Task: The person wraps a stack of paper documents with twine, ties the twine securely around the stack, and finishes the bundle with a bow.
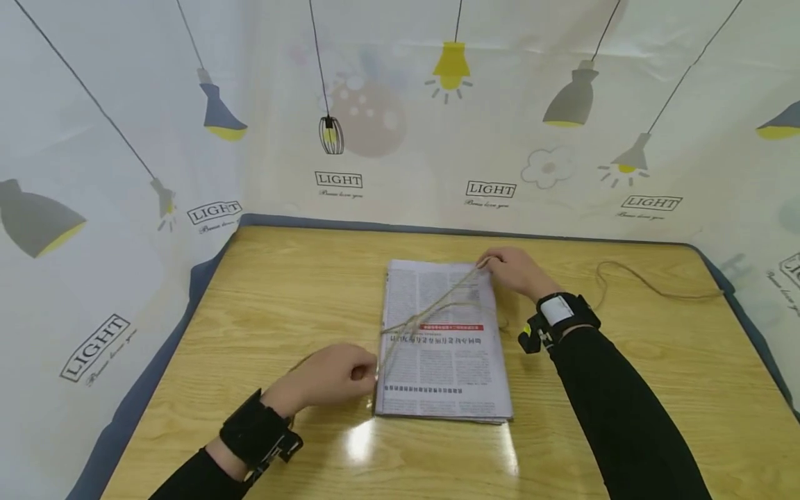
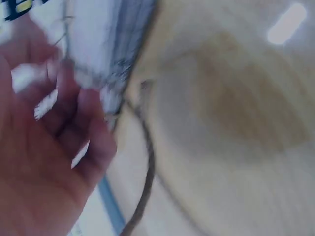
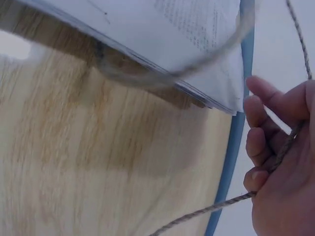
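A stack of folded newspapers (image 1: 446, 378) lies on the table, with thin brown twine (image 1: 455, 286) crossing over its top face. Beside the stack's left edge my left hand (image 1: 334, 375) pinches one stretch of the twine; in the left wrist view its fingers (image 2: 69, 83) are bent and the contact is blurred. Over the far right corner my right hand (image 1: 515, 269) grips another stretch, drawn straight from the crossing. The right wrist view shows the twine (image 3: 283, 152) running through the curled fingers. A loop of twine (image 3: 147, 76) passes along the stack's right edge.
A loose tail of twine (image 1: 656, 290) trails to the right side of the wooden table (image 1: 281, 292). Lamp-printed white sheeting (image 1: 400, 187) rises behind and at both sides, with a dark blue border (image 1: 462, 230) along the table's far edge.
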### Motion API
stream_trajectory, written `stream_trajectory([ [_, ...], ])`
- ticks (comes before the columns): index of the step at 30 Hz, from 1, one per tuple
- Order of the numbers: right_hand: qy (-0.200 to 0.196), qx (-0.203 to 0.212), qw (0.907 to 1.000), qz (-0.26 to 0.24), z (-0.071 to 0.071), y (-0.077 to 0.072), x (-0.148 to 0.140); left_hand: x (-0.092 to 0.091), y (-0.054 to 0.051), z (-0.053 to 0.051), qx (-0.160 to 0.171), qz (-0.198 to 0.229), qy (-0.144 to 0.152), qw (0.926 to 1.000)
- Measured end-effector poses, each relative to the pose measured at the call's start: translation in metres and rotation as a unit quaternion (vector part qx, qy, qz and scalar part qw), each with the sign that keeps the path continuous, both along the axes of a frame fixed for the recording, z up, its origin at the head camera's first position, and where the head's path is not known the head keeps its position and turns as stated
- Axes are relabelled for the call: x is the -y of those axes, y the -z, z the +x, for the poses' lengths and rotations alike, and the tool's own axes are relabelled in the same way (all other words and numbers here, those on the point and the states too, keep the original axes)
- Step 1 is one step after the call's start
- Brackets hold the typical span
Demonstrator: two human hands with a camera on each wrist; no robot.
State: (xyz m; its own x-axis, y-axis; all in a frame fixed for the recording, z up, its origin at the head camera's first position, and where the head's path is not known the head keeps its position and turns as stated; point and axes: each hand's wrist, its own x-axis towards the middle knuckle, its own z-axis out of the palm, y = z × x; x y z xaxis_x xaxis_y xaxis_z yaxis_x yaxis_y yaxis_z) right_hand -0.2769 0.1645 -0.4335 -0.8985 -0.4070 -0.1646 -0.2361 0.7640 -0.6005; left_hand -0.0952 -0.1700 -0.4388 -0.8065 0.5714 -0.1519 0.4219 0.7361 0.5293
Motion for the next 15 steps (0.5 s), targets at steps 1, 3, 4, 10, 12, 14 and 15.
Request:
stream_trajectory([
  [1,0.001,0.002,1.0,0.002,-0.001,0.001,0.0,0.003,-0.004,0.002,0.017,0.019,0.017,0.9995],
  [3,0.003,-0.004,0.9999,0.01,-0.003,0.003,-0.001,0.006,-0.01,0.007,0.065,0.049,0.052,0.9953],
  [4,0.004,-0.008,0.9999,0.014,-0.004,0.003,0.0,0.007,-0.012,0.009,0.094,0.06,0.065,0.9915],
  [10,-0.013,-0.012,0.9972,0.073,-0.007,0.009,0.006,-0.008,-0.011,0.025,0.253,0.072,0.065,0.9627],
  [12,-0.017,0.001,0.996,0.088,-0.008,0.011,0.01,-0.016,-0.008,0.028,0.249,0.054,0.07,0.9645],
  [14,-0.017,0.011,0.9952,0.096,-0.007,0.012,0.012,-0.022,-0.006,0.031,0.235,0.03,0.078,0.9684],
  [15,-0.018,0.012,0.995,0.097,-0.007,0.013,0.014,-0.024,-0.004,0.031,0.226,0.02,0.08,0.9705],
])
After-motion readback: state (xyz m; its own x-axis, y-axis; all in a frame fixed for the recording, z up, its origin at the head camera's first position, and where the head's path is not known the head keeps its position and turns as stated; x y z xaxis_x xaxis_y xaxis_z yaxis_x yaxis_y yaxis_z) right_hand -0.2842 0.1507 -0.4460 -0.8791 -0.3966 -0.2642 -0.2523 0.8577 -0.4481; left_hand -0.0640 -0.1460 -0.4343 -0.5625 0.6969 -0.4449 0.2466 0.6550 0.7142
